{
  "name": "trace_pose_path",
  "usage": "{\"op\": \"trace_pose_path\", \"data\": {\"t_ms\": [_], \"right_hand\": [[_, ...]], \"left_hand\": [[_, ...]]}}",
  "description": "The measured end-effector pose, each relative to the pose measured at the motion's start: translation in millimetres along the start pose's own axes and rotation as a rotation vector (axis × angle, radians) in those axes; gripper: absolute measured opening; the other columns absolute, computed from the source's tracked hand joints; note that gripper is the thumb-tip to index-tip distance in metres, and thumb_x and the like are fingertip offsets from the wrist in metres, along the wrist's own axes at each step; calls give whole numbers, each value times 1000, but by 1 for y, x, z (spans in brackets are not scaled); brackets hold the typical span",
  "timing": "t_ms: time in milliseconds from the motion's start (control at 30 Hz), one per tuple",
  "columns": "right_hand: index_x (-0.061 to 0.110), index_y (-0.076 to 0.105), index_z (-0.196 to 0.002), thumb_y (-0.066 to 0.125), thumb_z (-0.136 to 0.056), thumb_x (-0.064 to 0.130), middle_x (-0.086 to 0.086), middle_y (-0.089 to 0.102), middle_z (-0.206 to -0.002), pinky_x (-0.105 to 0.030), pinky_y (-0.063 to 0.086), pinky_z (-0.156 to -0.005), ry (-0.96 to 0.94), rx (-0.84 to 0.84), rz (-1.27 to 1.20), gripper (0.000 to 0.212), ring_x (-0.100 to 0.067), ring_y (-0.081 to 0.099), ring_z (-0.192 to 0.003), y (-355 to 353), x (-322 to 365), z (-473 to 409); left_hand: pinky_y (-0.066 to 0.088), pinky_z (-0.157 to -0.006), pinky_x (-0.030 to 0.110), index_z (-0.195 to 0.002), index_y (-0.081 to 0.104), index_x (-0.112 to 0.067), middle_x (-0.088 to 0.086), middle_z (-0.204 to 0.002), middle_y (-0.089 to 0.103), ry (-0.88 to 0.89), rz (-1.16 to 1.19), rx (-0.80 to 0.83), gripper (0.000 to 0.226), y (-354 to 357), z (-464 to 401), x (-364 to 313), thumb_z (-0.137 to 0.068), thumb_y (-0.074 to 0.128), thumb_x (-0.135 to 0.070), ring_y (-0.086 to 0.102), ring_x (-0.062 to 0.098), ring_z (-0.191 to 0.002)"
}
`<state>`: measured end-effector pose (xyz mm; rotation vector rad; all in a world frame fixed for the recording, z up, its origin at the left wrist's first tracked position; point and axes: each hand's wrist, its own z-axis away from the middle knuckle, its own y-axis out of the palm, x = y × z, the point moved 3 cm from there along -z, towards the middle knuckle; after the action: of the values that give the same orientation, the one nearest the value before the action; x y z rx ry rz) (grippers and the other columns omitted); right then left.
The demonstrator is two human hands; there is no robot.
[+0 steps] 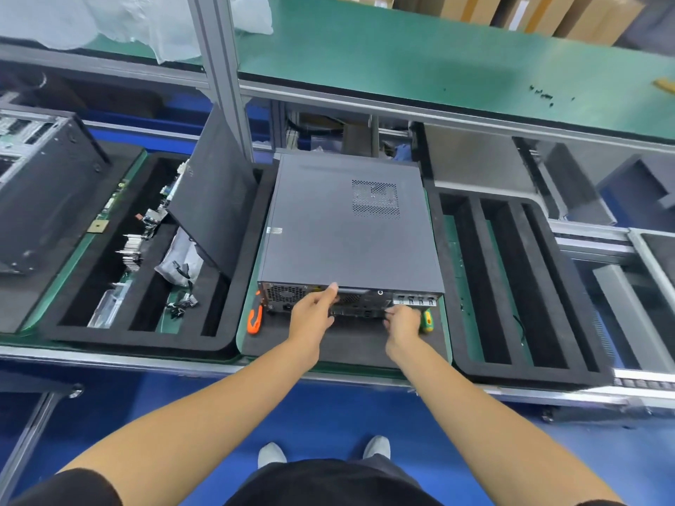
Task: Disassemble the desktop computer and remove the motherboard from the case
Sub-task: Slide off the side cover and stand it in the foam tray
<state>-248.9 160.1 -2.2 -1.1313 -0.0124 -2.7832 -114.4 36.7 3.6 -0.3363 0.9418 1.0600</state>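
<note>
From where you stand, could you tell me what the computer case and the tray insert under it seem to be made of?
The computer case looks like sheet metal with a matte dark grey painted finish: flat, thin panels, crisp folded edges and a punched vent grid. The tray insert looks like black foam: dull, soft-looking surface with thick rounded cut-out walls, though dense rubber cannot be ruled out.

My arms are bare from my short black sleeves down; I wear dark shorts and pale grey shoes, no gloves or rings
</note>
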Motion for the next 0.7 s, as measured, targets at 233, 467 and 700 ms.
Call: {"op": "trace_pose_path", "data": {"t_ms": [233,467,700], "right_hand": [[6,56,-94,50,-97,9,-14,56,-107,-34,50,-97,80,278,-212,7,-27,58,-102,53,-8,50],[8,65,-91,59,-95,12,-13,67,-95,-36,54,-91,47,190,-176,8,-26,67,-87,60,-5,59],[5,69,-83,71,-84,8,-13,70,-83,-39,58,-82,81,125,-192,4,-27,68,-75,64,-10,51]], "left_hand": [[55,-94,31,-108,74,-11,6,-119,69,-124,140,14,34,5,5,-7,-89,76,-39,64,20,-114],[59,-82,29,-94,75,-7,8,-93,77,-211,207,-115,40,19,6,-15,-79,84,-44,75,21,-89],[57,-61,25,-81,75,-14,0,-72,77,-191,196,-237,36,22,11,-13,-74,87,-46,75,12,-68]]}}
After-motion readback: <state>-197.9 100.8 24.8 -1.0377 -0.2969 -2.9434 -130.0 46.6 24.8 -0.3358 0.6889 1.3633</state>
